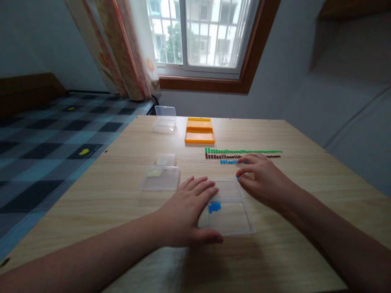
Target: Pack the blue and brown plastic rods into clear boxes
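Clear plastic, opened flat in two halves, forms a shallow case (233,221) on a wood-grain table (128,228), a stepped blue patch of small pieces (214,207) at the left of its nearer half; beyond, to the right, run a green row (216,151), a brown row (216,156) and a blue row (224,162) of tiny pieces. At left, the left hand (189,211) lies palm down over the case's left side, fingers loosely spread. At right, the right hand (259,175) pinches a blue piece (237,178) between thumb and forefinger, near the case's far right corner
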Tool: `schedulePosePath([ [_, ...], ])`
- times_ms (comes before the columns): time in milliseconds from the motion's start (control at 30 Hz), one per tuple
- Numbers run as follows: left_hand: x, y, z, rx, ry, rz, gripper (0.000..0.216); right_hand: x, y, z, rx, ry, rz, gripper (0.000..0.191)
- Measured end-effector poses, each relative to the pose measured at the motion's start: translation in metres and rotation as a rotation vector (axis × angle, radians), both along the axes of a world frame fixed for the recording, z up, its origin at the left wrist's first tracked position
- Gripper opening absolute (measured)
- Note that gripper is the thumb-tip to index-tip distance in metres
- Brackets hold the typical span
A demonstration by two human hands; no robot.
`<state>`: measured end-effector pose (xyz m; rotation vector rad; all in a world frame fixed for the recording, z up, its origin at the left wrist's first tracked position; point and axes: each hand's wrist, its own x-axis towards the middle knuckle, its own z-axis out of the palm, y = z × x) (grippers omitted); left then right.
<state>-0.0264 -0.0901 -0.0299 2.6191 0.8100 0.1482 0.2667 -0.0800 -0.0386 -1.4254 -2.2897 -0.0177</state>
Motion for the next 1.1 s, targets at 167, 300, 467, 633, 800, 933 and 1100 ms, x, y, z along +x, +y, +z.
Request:
schedulePosePath([
  [167, 0.0, 0.0, 0.0, -0.007, 0.012, 0.003, 0.104, 0.006, -0.009, 0.021, 0.066, 0.049, 0.034, 0.012],
  [300, 0.001, 0.0, 0.001, -0.004, 0.016, -0.005, 0.103, -0.005, -0.031, 0.043, 0.032, 0.116, 0.175, 0.012],
  [467, 0.001, 0.0, 0.001, 0.005, 0.016, -0.012, 0.104, -0.028, -0.052, 0.049, -0.153, 0.116, 0.38, 0.014],
  [633, 0.001, 0.0, -0.001, 0.006, 0.001, -0.016, 0.103, -0.033, -0.052, 0.038, -0.311, 0.057, 0.487, 0.018],
  [800, 0.001, 0.0, -0.002, 0.015, -0.016, -0.022, 0.101, -0.034, -0.048, 0.031, -0.304, -0.009, 0.489, 0.018],
  [933, 0.001, 0.0, -0.002, 0.019, -0.015, -0.023, 0.099, -0.034, -0.046, 0.031, -0.23, -0.027, 0.482, 0.019],
  [1100, 0.001, 0.0, -0.001, 0.01, -0.003, -0.021, 0.103, -0.033, -0.045, 0.035, -0.208, -0.049, 0.475, 0.015],
])
